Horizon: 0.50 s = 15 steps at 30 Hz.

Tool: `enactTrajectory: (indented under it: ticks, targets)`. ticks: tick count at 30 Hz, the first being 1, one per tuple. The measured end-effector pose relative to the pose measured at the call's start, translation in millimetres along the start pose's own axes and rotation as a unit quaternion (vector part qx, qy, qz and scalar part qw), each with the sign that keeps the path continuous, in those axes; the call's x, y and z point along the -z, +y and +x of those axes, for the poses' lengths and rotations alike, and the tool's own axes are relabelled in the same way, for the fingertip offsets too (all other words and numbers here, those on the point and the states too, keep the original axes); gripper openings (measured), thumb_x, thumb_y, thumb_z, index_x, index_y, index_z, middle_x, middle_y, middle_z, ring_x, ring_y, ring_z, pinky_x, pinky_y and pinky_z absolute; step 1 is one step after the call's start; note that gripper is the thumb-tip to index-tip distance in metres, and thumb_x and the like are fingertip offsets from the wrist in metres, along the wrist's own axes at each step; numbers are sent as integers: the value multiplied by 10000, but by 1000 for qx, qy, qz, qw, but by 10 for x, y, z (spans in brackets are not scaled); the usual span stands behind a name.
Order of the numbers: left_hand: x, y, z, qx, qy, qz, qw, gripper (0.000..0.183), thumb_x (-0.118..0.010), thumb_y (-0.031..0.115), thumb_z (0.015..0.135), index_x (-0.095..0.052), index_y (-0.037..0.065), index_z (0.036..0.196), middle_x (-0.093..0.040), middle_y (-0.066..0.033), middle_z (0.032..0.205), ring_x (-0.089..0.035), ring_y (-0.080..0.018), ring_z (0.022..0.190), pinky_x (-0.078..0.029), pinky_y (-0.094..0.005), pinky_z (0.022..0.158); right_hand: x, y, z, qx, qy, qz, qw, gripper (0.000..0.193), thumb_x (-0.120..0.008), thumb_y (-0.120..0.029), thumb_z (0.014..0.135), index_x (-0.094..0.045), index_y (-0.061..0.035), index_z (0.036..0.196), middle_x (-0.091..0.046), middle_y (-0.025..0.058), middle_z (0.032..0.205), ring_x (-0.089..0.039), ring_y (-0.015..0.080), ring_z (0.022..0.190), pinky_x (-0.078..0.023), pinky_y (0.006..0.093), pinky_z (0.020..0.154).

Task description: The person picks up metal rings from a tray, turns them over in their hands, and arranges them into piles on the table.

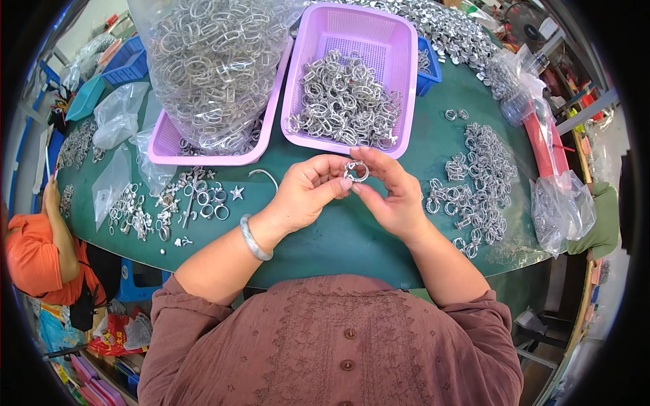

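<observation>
Between my two hands, held up over the near side of the green table (318,250), is a silver-coloured metal ring (349,170) with a thicker, shaped part on its left. My left hand (305,191), with a pale bangle (253,238) on the wrist, pinches that thicker part between thumb and fingertips. From the other side, my right hand (394,196) grips the ring's edge with thumb and forefinger. Just beyond them stands a lilac plastic basket (410,81) with a heap of similar metal rings (349,98) in it.
A second lilac basket (203,160) bears a big clear bag of rings (210,68). Ring piles (484,176) lie at right; loose rings and small charms (203,199) at left. Clear bags (562,206) rest by the right edge. A person in orange (40,254) sits at left.
</observation>
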<state>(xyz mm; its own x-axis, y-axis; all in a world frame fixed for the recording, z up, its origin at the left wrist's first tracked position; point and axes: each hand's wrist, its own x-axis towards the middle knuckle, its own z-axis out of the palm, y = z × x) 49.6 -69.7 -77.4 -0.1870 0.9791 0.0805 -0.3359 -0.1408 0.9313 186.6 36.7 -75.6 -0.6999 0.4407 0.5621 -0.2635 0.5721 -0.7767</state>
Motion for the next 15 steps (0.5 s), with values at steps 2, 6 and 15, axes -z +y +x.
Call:
enactTrajectory:
  ticks: [2, 6, 15]
  targets:
    - [-8, -3, 3, -2, 14, -7, 1000, 257, -532, 19, 847, -516, -15, 1102, -582, -59, 1037, -541, -89, 881, -459, -238, 756, 3, -22, 8, -9, -6, 30, 999, 491, -631, 55, 719, -473, -6, 1179, -561, 121, 1129, -578, 194, 972, -478, 305, 802]
    - [6, -38, 7, -12, 25, -4, 1000, 242, -563, 39, 839, -541, 7, 1078, -596, -35, 982, -548, -89, 812, -470, -236, 723, 30, -14, 0, -106, 11, 162, 981, 430, -582, 32, 773, -461, 7, 1185, -562, 110, 1077, -550, 176, 977, -452, 293, 820]
    - [11, -55, 19, -9, 35, 14, 999, 220, -559, 61, 849, -551, 13, 1064, -598, -37, 967, -556, -94, 828, -470, -230, 715, 141, 41, 13, -250, -9, 275, 928, 211, -528, -59, 846, -534, 7, 1046, -593, 56, 889, -546, 99, 761, -446, 231, 684]
